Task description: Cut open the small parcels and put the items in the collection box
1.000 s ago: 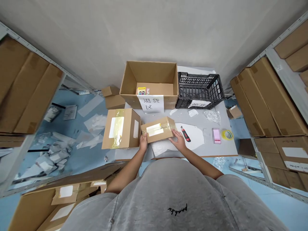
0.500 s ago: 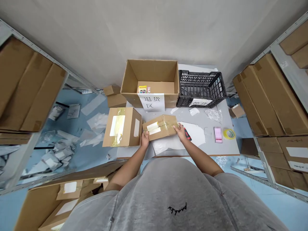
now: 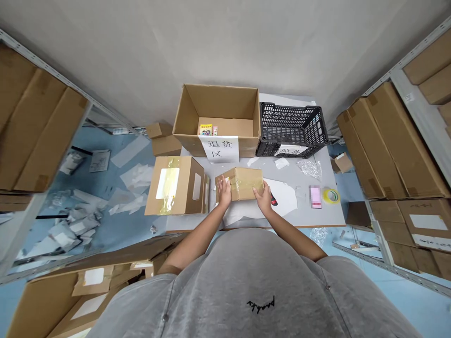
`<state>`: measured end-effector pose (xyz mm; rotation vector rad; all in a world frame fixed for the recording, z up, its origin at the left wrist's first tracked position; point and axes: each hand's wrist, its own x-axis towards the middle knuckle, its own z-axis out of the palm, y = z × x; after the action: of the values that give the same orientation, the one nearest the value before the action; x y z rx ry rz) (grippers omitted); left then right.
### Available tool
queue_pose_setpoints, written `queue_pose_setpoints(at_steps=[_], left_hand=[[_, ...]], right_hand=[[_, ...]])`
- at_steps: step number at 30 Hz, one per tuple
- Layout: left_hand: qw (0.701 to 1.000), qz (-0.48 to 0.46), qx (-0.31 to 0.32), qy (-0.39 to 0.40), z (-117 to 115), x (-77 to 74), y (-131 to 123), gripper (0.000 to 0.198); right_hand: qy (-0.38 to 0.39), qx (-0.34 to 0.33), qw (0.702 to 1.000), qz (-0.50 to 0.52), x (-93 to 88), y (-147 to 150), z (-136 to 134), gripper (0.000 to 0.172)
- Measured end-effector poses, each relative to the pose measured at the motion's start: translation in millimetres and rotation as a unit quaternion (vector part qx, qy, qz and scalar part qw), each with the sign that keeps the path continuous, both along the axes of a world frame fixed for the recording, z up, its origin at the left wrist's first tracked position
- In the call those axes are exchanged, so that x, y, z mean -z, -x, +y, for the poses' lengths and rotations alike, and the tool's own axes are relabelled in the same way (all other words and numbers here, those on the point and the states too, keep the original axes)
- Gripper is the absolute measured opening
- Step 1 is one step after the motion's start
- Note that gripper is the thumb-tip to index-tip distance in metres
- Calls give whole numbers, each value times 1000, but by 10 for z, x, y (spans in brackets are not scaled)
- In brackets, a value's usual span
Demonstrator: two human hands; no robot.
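A small taped cardboard box (image 3: 243,184) is held between my two hands over the front of the table. My left hand (image 3: 224,191) presses on its left side, fingers lying over a white label there. At the near right corner, my right hand (image 3: 262,194) grips the box with thumb and fingers. A red and black tool (image 3: 274,200), perhaps a cutter, lies just behind that hand and is partly hidden. To the left stands a larger taped box (image 3: 172,185) with white labels.
An open carton (image 3: 216,105) with a paper sign holds small colourful packs, beside a black plastic crate (image 3: 292,129). Clear tape (image 3: 331,195) and a pink item (image 3: 315,196) lie at right. Shelves of cartons (image 3: 401,141) flank the table; discarded packaging (image 3: 81,225) litters the floor.
The small box has turned, so its taped side shows more and its labels are mostly covered. My left hand has shifted right, from the box's left end onto its side.
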<state>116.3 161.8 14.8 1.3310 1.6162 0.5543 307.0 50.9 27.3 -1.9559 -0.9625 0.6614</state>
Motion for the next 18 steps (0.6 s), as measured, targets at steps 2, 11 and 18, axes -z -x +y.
queue_pose_setpoints(at_steps=[2, 11, 18], left_hand=[[1000, -15, -6, -4, 23, 35, 55, 74], [998, -44, -16, -29, -65, 149, 200, 76], [946, 96, 232, -205, -216, -77, -162, 104]], right_hand=[[-4, -6, 1000, -10, 4, 49, 21, 78], [-30, -21, 999, -11, 152, 43, 104, 78], [-1, -16, 994, 108, 526, -472, 223, 76]])
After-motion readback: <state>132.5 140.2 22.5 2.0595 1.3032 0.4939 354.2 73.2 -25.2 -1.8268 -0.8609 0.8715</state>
